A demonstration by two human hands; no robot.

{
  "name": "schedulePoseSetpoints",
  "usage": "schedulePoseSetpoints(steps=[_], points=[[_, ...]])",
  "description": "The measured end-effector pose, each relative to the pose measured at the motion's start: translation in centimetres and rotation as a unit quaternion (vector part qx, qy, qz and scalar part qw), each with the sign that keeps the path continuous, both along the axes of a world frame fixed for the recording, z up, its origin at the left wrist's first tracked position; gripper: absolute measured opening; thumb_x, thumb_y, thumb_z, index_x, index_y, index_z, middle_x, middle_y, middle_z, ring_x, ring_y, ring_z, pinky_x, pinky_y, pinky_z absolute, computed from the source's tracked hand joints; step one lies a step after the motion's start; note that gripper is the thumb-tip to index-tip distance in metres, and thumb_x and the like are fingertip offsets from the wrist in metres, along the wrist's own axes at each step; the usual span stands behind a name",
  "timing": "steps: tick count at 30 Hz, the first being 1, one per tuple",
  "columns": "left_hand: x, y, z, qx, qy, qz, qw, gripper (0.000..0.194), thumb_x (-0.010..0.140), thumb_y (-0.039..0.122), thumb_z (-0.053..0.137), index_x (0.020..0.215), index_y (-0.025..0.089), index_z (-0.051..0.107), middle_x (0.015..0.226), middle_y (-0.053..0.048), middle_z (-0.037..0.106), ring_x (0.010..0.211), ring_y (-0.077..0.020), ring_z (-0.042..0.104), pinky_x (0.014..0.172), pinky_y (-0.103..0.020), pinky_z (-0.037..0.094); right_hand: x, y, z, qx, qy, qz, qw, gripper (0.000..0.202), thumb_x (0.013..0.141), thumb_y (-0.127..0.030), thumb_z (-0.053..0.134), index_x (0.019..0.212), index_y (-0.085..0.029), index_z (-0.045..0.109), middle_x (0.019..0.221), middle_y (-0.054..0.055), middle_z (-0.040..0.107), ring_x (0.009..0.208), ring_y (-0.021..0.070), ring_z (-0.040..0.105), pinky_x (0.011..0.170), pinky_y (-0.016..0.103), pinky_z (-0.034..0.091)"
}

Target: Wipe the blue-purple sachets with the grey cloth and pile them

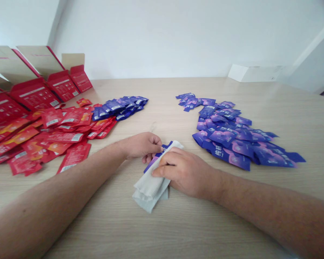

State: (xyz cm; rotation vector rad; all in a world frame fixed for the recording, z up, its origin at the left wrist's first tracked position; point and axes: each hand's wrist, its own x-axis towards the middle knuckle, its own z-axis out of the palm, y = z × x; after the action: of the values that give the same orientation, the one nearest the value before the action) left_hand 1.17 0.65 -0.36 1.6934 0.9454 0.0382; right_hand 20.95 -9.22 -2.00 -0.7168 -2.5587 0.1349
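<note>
Head view: left hand (143,145) tightly pinched a purple packet (150,165), right hand (189,172) clasped a white cloth (150,185), whose drag might have tugged the packet loose.

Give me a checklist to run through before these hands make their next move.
1. Right hand grips the white cloth: ok.
2. Left hand at the purple packet: ok, fingers at its edge.
3. Purple packet fully visible: not ok, cloth and right hand cover part.
4. Purple packet sealed: cannot tell, partly hidden.
5. Right-side purple pile apart from both hands: ok.
6. Red packets apart from the left-side purple pile: not ok, they meet.
</note>
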Motion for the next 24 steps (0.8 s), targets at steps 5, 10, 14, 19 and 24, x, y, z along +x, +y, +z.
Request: schedulePoseSetpoints(steps=[5, 10, 14, 19, 24], points=[[-0.04, 0.1, -0.29, 0.014, -0.018, 0.015, 1.0, 0.023, 0.082, 0.039, 0.063, 0.076, 0.017, 0.058, 0.055, 0.005, 0.057, 0.042, -0.0075, 0.051, 0.037, -0.017, 0.036, 0.51, 0.55, -0.04, -0.013, 0.013, -0.072, 0.997, 0.027, 0.088, -0.014, 0.061, 0.113, -0.02, 0.067, 0.104, 0.007, 0.064, 0.099, 0.0215, 0.055, 0.091, 0.038, 0.046], [-0.05, 0.1, -0.12, 0.003, -0.007, 0.003, 1.0, 0.022, 0.083, 0.038, 0.062, 0.076, 0.017, 0.058, 0.055, 0.004, 0.059, 0.041, -0.0078, 0.052, 0.037, -0.017, 0.037, 0.18, 0.2, -0.15, -0.01, 0.006, -0.036, 0.999, 0.026, 0.089, -0.016, 0.06, 0.114, -0.021, 0.067, 0.104, 0.007, 0.064, 0.1, 0.0218, 0.055, 0.092, 0.038, 0.045], [-0.03, 0.03, 0.07, -0.002, -0.003, -0.003, 1.0, 0.022, 0.083, 0.038, 0.062, 0.076, 0.017, 0.057, 0.054, 0.004, 0.058, 0.04, -0.0076, 0.052, 0.038, -0.017, 0.036, 0.09, 0.17, -0.14, -0.011, 0.002, 0.003, 1.0, 0.026, 0.09, -0.017, 0.059, 0.114, -0.021, 0.067, 0.105, 0.007, 0.065, 0.101, 0.0211, 0.055, 0.095, 0.037, 0.045], [0.05, -0.08, 0.12, 0.007, -0.009, 0.011, 1.0, 0.024, 0.082, 0.04, 0.063, 0.075, 0.017, 0.057, 0.054, 0.005, 0.057, 0.041, -0.0073, 0.051, 0.037, -0.017, 0.037, 0.41, 0.51, 0.05, -0.017, 0.013, -0.087, 0.996, 0.026, 0.087, -0.013, 0.061, 0.111, -0.019, 0.068, 0.102, 0.008, 0.065, 0.098, 0.0217, 0.055, 0.09, 0.038, 0.046], [-0.01, 0.05, 0.07, -0.005, -0.004, -0.004, 1.0, 0.023, 0.082, 0.039, 0.063, 0.077, 0.016, 0.058, 0.055, 0.003, 0.06, 0.041, -0.0075, 0.052, 0.038, -0.017, 0.037, 0.16, 0.09, -0.04, -0.003, -0.005, -0.002, 1.0, 0.027, 0.089, -0.016, 0.059, 0.114, -0.021, 0.067, 0.105, 0.007, 0.064, 0.102, 0.0214, 0.055, 0.094, 0.037, 0.044]])
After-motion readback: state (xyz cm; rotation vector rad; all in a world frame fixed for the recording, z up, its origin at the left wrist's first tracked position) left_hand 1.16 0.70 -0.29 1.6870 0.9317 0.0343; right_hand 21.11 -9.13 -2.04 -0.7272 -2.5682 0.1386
